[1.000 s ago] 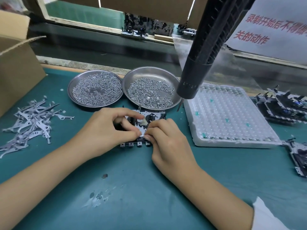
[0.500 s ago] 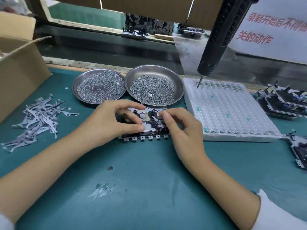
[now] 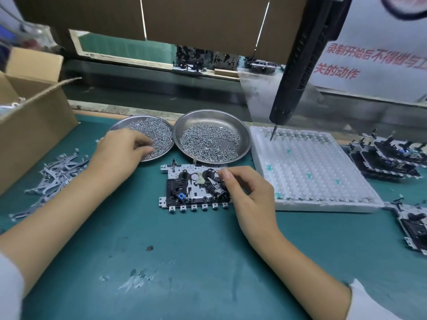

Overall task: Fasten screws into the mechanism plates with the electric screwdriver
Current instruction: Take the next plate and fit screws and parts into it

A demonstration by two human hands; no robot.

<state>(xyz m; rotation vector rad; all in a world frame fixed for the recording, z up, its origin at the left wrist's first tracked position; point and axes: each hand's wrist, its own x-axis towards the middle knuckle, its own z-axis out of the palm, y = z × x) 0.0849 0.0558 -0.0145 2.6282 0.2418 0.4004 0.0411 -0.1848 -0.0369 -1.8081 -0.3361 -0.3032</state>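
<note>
A metal mechanism plate [image 3: 191,188] with black parts lies flat on the green mat, in front of two steel dishes. My right hand [image 3: 249,192] pinches its right side, fingertips at a small silver lever on the plate. My left hand [image 3: 120,151] reaches into the left dish of screws [image 3: 159,132], fingers curled into the pile; what they grasp is hidden. The right dish [image 3: 208,116] holds more screws. The black electric screwdriver [image 3: 298,72] hangs unheld at the upper right, its bit over the far edge of a white tray [image 3: 312,172].
An open cardboard box [image 3: 34,125] stands at the left, with a heap of small metal levers [image 3: 57,172] beside it. Several assembled mechanisms [image 3: 388,158] are stacked at the right edge, and another mechanism [image 3: 413,222] lies nearer. A conveyor runs behind the bench.
My left hand left the plate and moved up-left into the left screw dish. My right hand shifted to the plate's right side.
</note>
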